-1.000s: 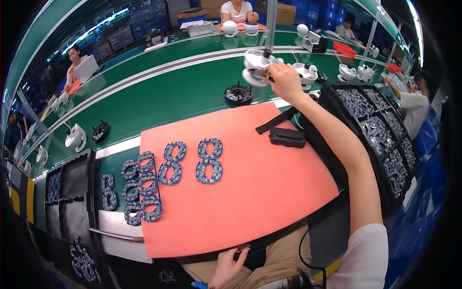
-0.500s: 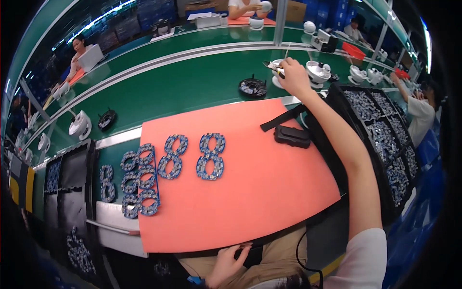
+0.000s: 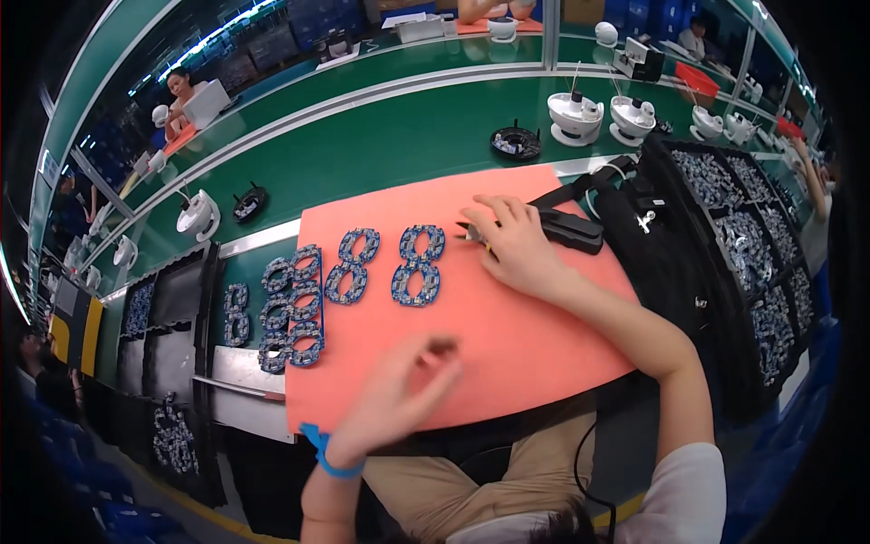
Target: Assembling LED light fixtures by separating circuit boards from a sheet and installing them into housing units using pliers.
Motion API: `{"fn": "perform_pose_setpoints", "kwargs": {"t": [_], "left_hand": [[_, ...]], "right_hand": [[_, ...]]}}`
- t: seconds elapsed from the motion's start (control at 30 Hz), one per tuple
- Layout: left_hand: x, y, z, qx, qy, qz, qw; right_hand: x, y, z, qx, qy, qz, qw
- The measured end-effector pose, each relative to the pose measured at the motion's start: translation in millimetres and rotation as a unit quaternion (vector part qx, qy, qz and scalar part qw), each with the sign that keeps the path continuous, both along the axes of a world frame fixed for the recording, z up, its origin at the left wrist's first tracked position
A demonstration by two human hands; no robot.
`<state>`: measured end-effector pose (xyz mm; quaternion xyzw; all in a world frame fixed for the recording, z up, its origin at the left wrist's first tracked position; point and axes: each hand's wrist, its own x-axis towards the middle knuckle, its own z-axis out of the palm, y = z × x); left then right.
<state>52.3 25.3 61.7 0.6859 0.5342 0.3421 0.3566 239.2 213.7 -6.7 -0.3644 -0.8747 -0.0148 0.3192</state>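
Observation:
Just above the orange mat (image 3: 507, 363), toward its upper right, my right hand (image 3: 526, 249) is closed round a pair of small cutting pliers (image 3: 472, 232). Their dark jaws poke out past my fingers to the left; the handles are mostly covered. My left hand (image 3: 408, 385), smeared by motion, hovers over the front of the mat with curled fingers, thumb apart, nothing visible in it. Two figure-eight circuit boards, the nearer-to-right one (image 3: 420, 265) and another (image 3: 353, 265), lie on the mat. Joined ring boards (image 3: 306, 306) overlap its left edge.
A black case (image 3: 571, 230) lies beside my right hand. Compartment trays stand at both sides, the right one (image 3: 725, 245) full of small boards. Behind the mat, a green conveyor (image 3: 362, 145) carries white housings (image 3: 575, 116) and a black round base (image 3: 515, 141). Other people sit beyond.
My right hand has come back from a white housing on the conveyor to the mat, bringing the pliers. My left hand has risen from my lap over the mat. The view has shifted.

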Motion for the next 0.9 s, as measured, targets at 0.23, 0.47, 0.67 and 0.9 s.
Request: {"fn": "perform_pose_setpoints", "kwargs": {"t": [0.23,0.47,0.67,0.9], "left_hand": [[-2,87,-47,0.159,0.389,0.188,0.888],[-18,94,-71,0.182,0.359,0.188,0.896],[-51,85,-50,0.196,0.339,0.224,0.892],[-121,69,-51,0.095,0.392,0.429,0.808]], "right_hand": [[1,-2,-6,0.086,0.007,0.041,0.995],[-1,3,-10,0.061,-0.012,0.053,0.997],[-7,4,-6,0.052,0.0,0.085,0.995],[5,12,-23,0.084,-0.01,0.072,0.994]]}}
